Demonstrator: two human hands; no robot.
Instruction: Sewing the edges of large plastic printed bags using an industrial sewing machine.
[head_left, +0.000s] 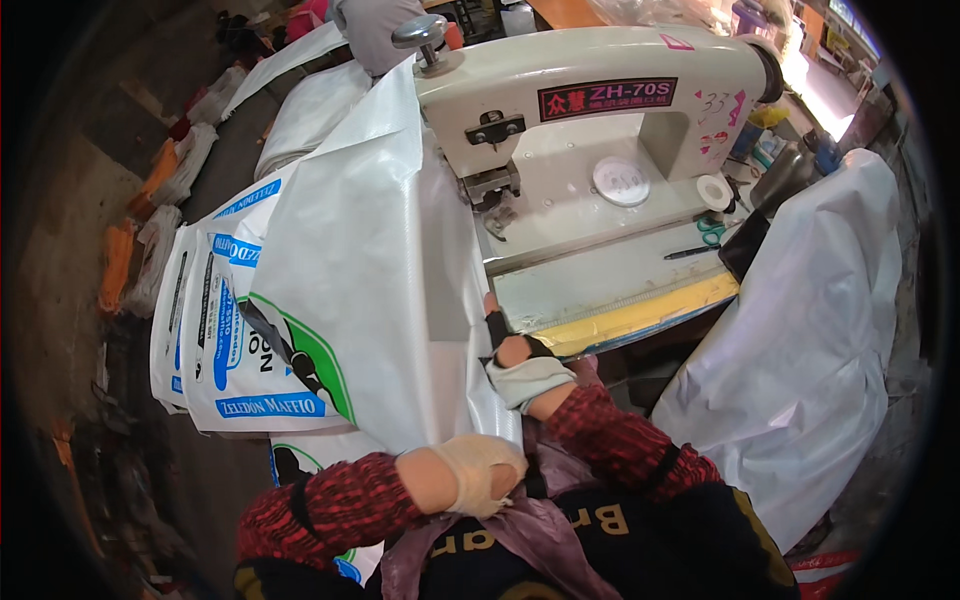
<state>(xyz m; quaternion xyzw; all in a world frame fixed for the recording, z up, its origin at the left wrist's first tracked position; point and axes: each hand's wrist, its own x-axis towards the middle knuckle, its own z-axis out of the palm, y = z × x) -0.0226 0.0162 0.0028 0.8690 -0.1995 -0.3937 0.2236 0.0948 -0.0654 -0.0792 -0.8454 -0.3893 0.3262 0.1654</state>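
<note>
Looking out from the head here, through 1 wide fisheye, the left of 2 worn side by side! Pointing forward and steeply down, upright and unmirrored, straight over the wearer's dark top [665,545]. Very near to the left hand [492,478], a little farther from the right hand [513,347], and centring almost on the front left corner of the machine bed [600,282]. Sweeping on past the bed's back edge, up over the sewing machine [600,62], into the room beyond, bending straight lines toward a dark, round rim.
</note>
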